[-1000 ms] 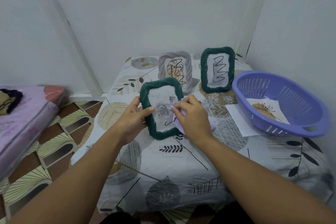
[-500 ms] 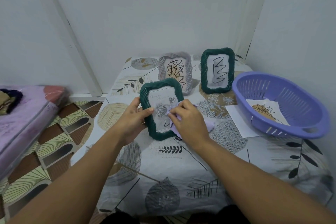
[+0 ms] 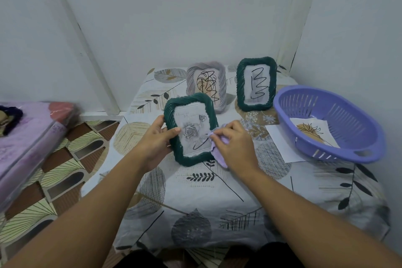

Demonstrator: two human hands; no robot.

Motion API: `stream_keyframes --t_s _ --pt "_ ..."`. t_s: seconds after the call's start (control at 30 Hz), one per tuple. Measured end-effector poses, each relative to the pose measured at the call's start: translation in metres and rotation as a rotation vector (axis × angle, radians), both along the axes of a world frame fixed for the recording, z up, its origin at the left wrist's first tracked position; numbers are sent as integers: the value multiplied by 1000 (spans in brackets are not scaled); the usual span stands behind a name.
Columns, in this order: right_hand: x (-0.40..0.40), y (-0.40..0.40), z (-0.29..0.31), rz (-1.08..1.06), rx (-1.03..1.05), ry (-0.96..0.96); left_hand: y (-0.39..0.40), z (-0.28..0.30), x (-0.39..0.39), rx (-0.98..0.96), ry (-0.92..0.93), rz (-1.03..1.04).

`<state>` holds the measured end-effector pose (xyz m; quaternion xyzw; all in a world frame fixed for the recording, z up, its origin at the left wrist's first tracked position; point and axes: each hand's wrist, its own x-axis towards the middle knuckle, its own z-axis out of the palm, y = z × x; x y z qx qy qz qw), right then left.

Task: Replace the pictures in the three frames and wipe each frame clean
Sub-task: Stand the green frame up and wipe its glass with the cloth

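Left hand [image 3: 155, 139] gripping green rose frame [image 3: 189, 129] by its left edge; right hand [image 3: 233, 144] fingers pinching lilac cloth [image 3: 218, 154], seemingly against frame's lower right glass.

Both forearms reach up from the lower corners toward frame centre; the left hand [image 3: 155, 139] curls with thumb extended rightward, the right hand [image 3: 233, 144] bunches knuckles-up, fingers pinched.
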<state>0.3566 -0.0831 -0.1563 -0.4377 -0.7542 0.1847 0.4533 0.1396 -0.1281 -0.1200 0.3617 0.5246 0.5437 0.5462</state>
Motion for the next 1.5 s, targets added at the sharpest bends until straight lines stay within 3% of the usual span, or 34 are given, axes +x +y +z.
stream_keyframes --t_s 0.3,0.43,0.6,0.77,0.9,1.37,1.5 --pt "-14 2 -8 90 61 -111 -2 1 1 11 22 -6" --pt "-9 5 -3 49 56 29 -2 2 1 13 17 -16" --pt "-20 0 -11 117 32 -69 -2 2 1 22 20 -14" --pt "-12 3 0 -28 54 -7 -2 2 1 22 11 -21" --pt "-16 -8 -8 59 22 -76 -2 1 1 17 13 -11" --pt "-9 -5 -12 -8 -27 15 -4 3 1 23 15 -25" --pt "-16 -10 -19 47 -23 -52 -4 2 1 13 21 -17"
